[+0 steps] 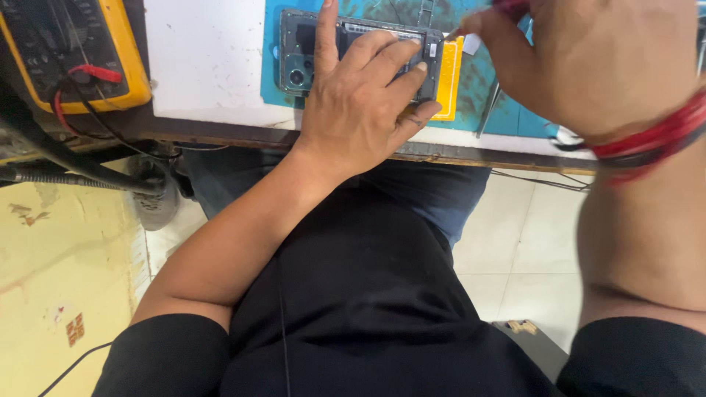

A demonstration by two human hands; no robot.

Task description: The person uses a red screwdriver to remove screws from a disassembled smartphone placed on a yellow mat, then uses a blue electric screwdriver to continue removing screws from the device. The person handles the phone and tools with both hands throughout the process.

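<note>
Right hand [588, 59] pinches a tool; left hand [360, 103] presses flat on the opened phone [309, 44].

glossy plastic multimeter [73, 55]; matt, perhaps rubber mat [478, 81]; red thread wristband [654, 136]

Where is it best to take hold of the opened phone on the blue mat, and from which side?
Grip the opened phone by its two long edges, coming from above at the camera end. It lies flat on the blue mat, internals facing up, so its face should stay untouched. The left hand already presses its middle; the right hand works with a tool at the other end.
</note>
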